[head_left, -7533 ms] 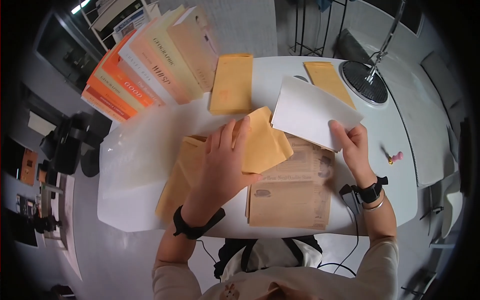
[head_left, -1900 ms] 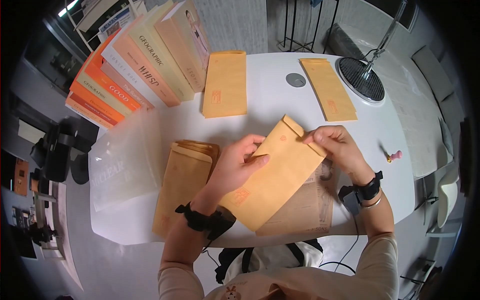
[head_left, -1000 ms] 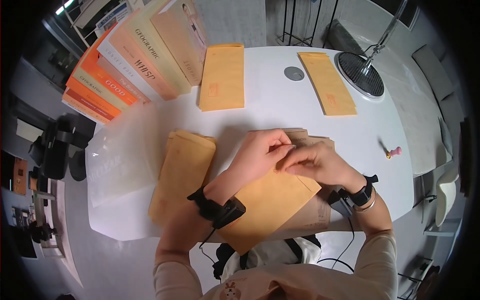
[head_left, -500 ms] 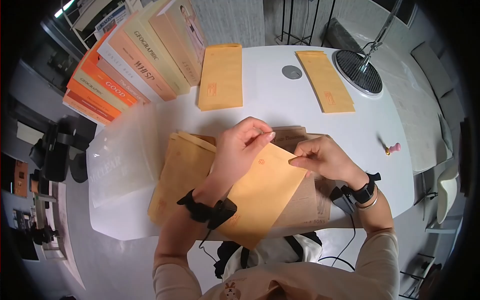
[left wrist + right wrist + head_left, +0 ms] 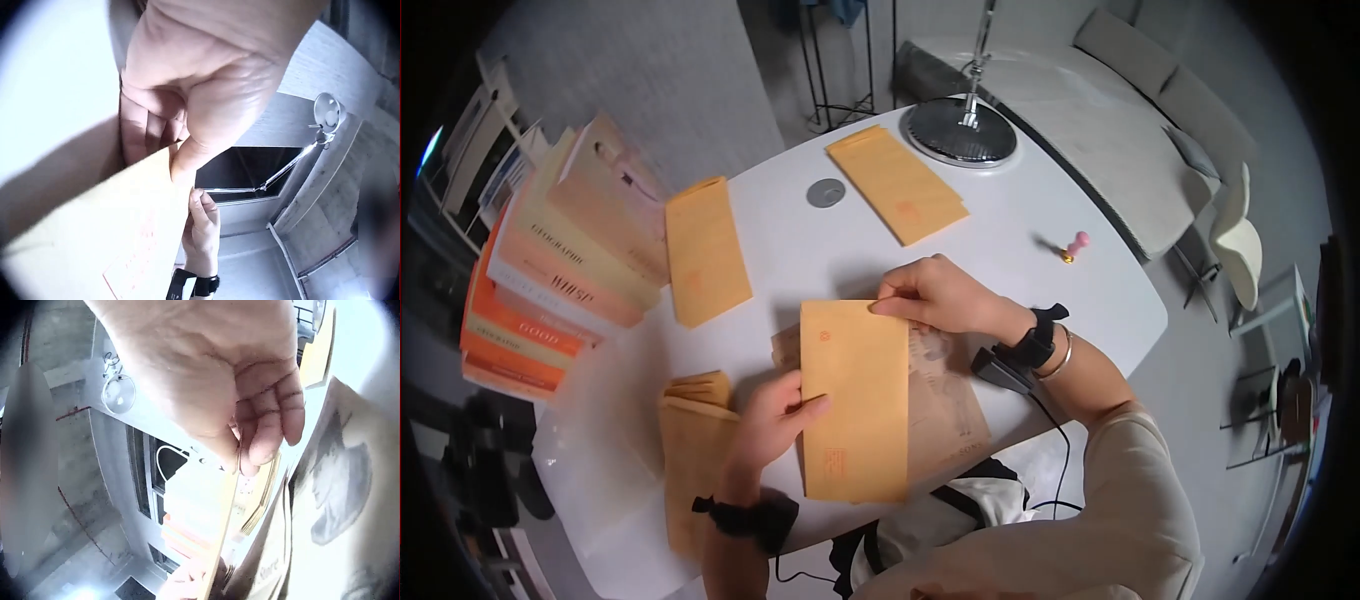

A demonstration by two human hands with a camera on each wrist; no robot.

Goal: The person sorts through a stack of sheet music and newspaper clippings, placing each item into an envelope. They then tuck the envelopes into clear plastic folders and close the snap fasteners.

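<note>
A yellow-brown paper envelope [image 5: 855, 400] with red stamps is held upright between both hands, over brown newsprint-patterned sheets [image 5: 945, 410]. My left hand [image 5: 772, 425] grips its left edge, thumb on the front and fingers behind, as the left wrist view shows the envelope [image 5: 119, 231] up close. At the top right corner my right hand [image 5: 940, 295] pinches the edge between thumb and fingers. The right wrist view catches the envelope [image 5: 222, 531] nearly edge-on below the right hand [image 5: 250, 412]. Beside the left forearm lies a pile of similar envelopes [image 5: 690, 440].
More envelopes [image 5: 708, 250] lie by a row of upright books [image 5: 570, 240], and others [image 5: 895, 185] near the lamp base [image 5: 960, 130]. A grey disc [image 5: 826, 193] sits between them. A pink-handled stamp [image 5: 1078, 245] stands at right; a clear plastic bag [image 5: 605, 430] is at left.
White papers seen earlier in the right hand are out of sight. The envelope has turned from slanted to upright, the left hand has slid down its edge, and the head view has swung right.
</note>
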